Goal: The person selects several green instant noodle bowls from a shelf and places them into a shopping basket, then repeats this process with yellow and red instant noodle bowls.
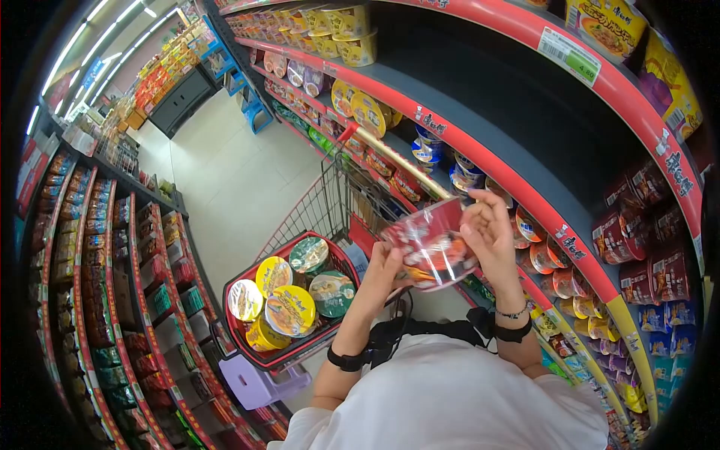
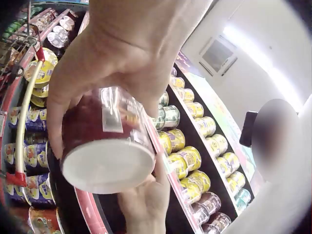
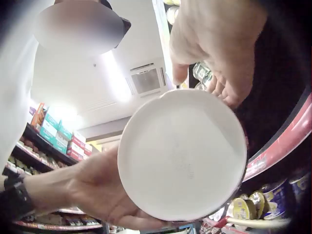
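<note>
My left hand (image 1: 381, 271) grips a dark red instant noodle cup (image 1: 435, 251) by its side, with the fingers wrapped round it in the left wrist view. The cup is tilted, so its white base (image 3: 183, 156) faces the right wrist camera. Glossy wrap on its printed side catches the light. Right at the cup's other side is my right hand (image 1: 489, 229), its fingers loosely bent beside the wall. In the right wrist view the right thumb and fingertips (image 3: 180, 74) show just beyond the cup's edge, and the left hand (image 3: 105, 187) supports it from below.
A red basket (image 1: 232, 330) holding several noodle cups (image 1: 291, 310) sits in a shopping cart (image 1: 300, 206) at my left. Below it stands a purple stool (image 1: 259, 382). Red-edged shelves (image 1: 465, 142) of noodle cups curve along my right; packaged goods shelves (image 1: 105, 300) line the left.
</note>
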Tool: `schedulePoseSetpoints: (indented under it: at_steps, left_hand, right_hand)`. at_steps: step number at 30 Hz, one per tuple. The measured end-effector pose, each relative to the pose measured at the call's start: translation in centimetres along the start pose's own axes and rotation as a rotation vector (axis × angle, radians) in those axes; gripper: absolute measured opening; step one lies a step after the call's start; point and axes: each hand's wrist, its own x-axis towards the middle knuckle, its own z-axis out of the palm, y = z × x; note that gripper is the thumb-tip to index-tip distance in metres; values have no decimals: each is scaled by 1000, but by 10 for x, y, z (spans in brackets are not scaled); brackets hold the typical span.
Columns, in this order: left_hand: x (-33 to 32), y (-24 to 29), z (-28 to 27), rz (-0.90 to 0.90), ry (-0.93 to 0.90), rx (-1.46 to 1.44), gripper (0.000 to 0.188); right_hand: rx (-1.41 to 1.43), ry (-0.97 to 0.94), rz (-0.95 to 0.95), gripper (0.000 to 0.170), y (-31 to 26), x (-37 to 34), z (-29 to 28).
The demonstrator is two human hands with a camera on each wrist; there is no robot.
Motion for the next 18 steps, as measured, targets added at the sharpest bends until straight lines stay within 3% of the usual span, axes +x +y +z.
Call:
schedulePoseSetpoints:
  at_steps: [1,3,5,7,11,18]
  left_hand:
    - [4,-5,-2,-7,43,66,71]
    - [9,-3,-1,72,-30,-10,73]
    - [8,14,4,-90,-72,-506,75]
    - [6,24,3,-133,-64,-529,79]
    - [11,24,-1,-241,-151,-694,85]
    - [16,13,2,-270,-223,-838,86]
  right_hand:
    - [-1,1,-4,48,-3,2,4]
    - [295,-151,-75,47,-6,4,11]
    - [431,-172,-146,44,-6,5,16]
    - [88,-67,-227,38,-3,4,16]
    - [-107,-109,-106,33,-2,-1,22]
    - [-226,-54,-130,34,-3,-2,27]
